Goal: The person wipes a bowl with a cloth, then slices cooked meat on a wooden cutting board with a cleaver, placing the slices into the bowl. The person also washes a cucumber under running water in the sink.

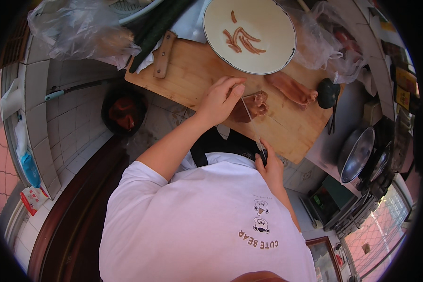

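My right hand [272, 165], low on the right near the cutting board's front edge, grips the black handle of a knife [249, 112]. The thin blade points up and left across a piece of raw meat [255, 105] on the wooden cutting board [194, 83]. My left hand [229, 92] is bent beside and partly over the left part of this meat; whether its fingers touch it is not clear. A longer piece of meat [289, 88] lies further right. Behind it, a cream enamel basin [268, 60] with a dark, chipped rim holds several thin meat strips [245, 40].
A riveted wooden handle [165, 54] and a long dark green cucumber [155, 35] lie at the board's left. Plastic bags [88, 31] stand behind. A dark round object [328, 93] sits at the board's right edge, with a metal pan [357, 155] beyond. A black bin [125, 111] stands below left.
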Motion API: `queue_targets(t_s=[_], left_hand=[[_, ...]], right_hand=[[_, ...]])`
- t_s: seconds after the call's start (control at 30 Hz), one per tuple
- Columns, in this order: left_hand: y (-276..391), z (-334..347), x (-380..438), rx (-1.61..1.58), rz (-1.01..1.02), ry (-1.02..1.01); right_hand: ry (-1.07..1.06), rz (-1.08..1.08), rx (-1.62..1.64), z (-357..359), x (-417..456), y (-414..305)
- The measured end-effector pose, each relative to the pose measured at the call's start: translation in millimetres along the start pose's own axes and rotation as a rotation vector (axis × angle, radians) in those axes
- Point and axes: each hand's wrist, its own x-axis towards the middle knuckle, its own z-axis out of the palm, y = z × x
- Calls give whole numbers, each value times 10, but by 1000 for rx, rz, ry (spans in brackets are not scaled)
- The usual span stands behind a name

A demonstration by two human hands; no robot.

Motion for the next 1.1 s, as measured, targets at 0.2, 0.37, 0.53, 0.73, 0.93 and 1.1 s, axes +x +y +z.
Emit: queue_targets(t_s=[0.2,0.37,0.53,0.73,0.93,1.1], left_hand=[[10,-48,20,28,19,-33],[-7,-53,35,39,9,-34],[-21,-42,49,42,20,-17],[-7,-64,66,40,-20,-48],[-58,-24,69,30,-3,-23],[-35,-48,58,-3,-33,-39]], right_hand=[[8,-5,35,4,26,16],[-38,66,52,-34,33,-20],[-45,64,42,-55,49,-38],[-56,72,25,-68,67,-60],[-44,70,42,-68,74,-76],[-60,57,3,-79,77,-66]])
